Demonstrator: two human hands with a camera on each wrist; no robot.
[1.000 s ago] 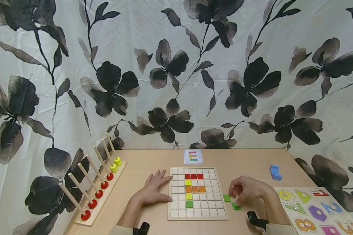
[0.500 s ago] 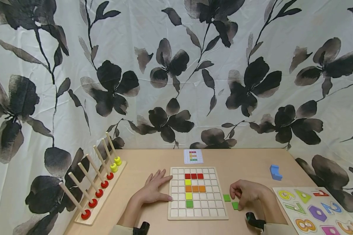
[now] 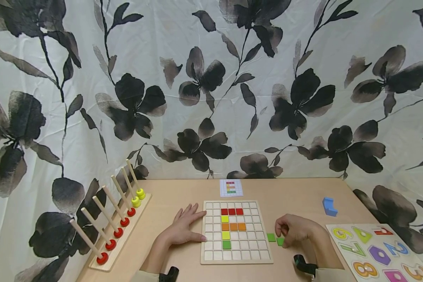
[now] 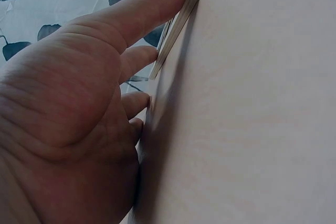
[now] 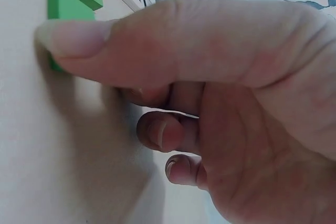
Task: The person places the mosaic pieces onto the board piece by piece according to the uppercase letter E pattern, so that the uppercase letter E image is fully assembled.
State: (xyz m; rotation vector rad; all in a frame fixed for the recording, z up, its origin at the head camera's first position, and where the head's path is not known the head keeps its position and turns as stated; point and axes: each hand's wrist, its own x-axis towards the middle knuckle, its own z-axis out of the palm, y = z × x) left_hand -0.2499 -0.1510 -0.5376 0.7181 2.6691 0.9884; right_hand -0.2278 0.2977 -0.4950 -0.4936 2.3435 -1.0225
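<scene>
A wooden grid board (image 3: 248, 256) lies on the table, bearing rows of red, yellow, orange and green square tiles among pale ones. My left hand (image 3: 185, 229) rests at its left edge, fingers spread and thumb touching the rim. In the left wrist view the thumb (image 4: 152, 11) meets the wooden edge. Right of the board, my right hand (image 3: 296, 231) has curled fingers, with thumb and forefinger at a loose green tile (image 3: 280, 241). The right wrist view shows the thumb (image 5: 131, 45) across that tile; the forefinger's contact is hidden. A second green tile (image 3: 271, 237) lies right beside it.
A small pattern card (image 3: 231, 188) lies behind the board. To the left stands a peg rack (image 3: 107, 266) with red and yellow rings. At the right are a blue block (image 3: 329, 206) and a number-and-shape puzzle board (image 3: 366, 241). A floral cloth (image 3: 246, 117) hangs behind the table.
My right hand has slid the nearer green tile slightly away from me and left, up against the other green tile. The left hand and the board have stayed put.
</scene>
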